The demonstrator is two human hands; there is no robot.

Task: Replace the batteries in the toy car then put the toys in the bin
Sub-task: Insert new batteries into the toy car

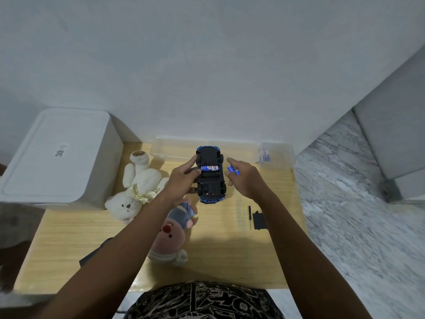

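car flipped, one battery in | left hand grips car | right hand pinches batteries | toys not binned yet

head cam | looks forward and down | close over wooden table | single view

Left hand grips upturned toy car; right hand pinches batteries.

A blue toy car with a black underside was shown on a pale wood-grain table. White and pink plush toys, a white bin and marbled grey flooring were seen.
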